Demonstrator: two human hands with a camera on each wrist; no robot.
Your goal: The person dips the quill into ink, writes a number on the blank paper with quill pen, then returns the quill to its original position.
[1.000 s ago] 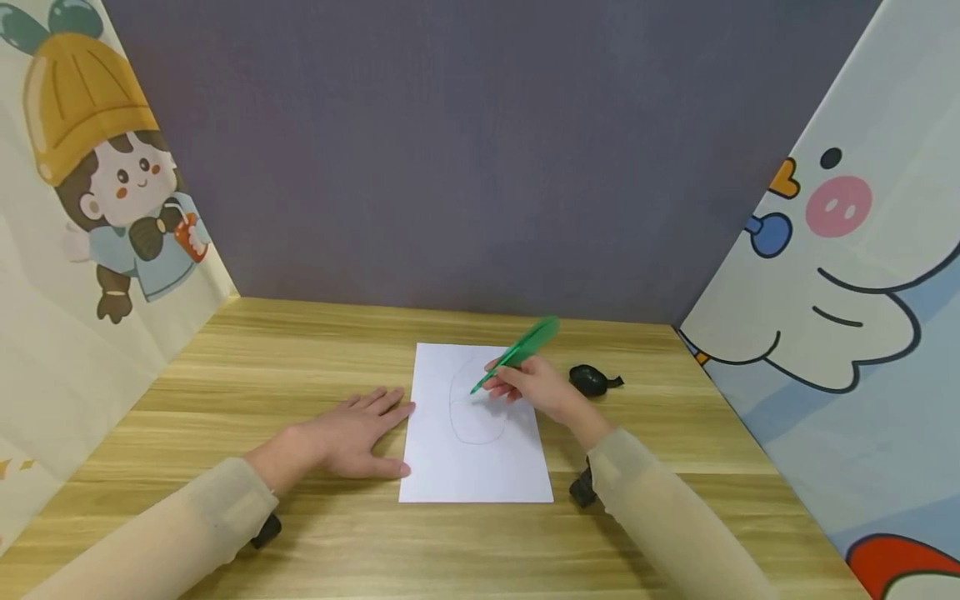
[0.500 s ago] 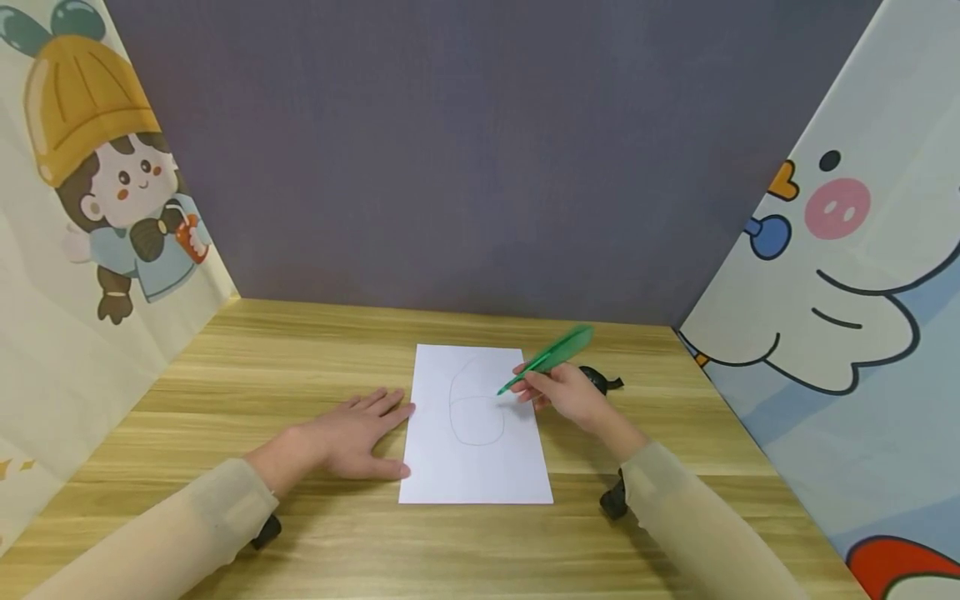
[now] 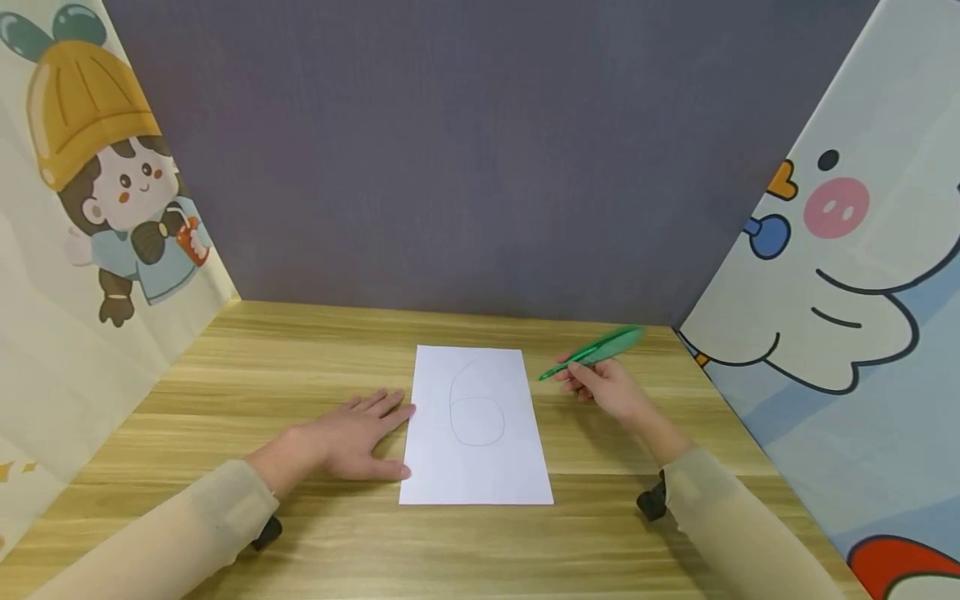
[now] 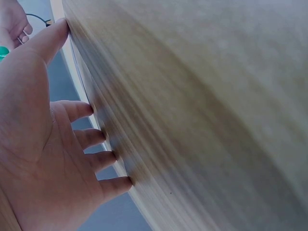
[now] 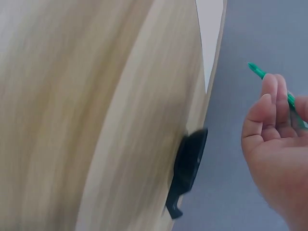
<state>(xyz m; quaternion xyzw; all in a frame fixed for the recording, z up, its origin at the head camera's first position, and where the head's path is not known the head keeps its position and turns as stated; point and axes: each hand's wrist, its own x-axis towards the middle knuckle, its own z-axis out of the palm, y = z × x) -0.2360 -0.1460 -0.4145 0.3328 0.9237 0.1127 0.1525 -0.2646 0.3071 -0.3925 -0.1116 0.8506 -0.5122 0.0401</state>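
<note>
A white sheet of paper [image 3: 480, 479] lies on the wooden table, with a thin line drawn on it that looks like a 6. My left hand [image 3: 356, 437] rests with spread, straight fingers at the sheet's left edge; the thumb and index fingertip touch the paper. To the right of the sheet, my right hand [image 3: 613, 392] pinches a green feather-shaped pen [image 3: 603, 348], its tip pointing left and off the paper. In the right wrist view the pen's tip [image 5: 257, 70] stands raised above the table, part of its shaft hidden by the fingers.
A black rounded object with a short tail [image 5: 188, 156] lies on the table; my right hand hides it in the head view. A grey panel [image 3: 450, 167] closes the back. Cartoon-printed panels [image 3: 45, 367] flank both sides.
My right hand has moved right with the feather pen, off the paper. The line on the sheet is now uncovered, and the black object has become hidden. My left hand stays put.
</note>
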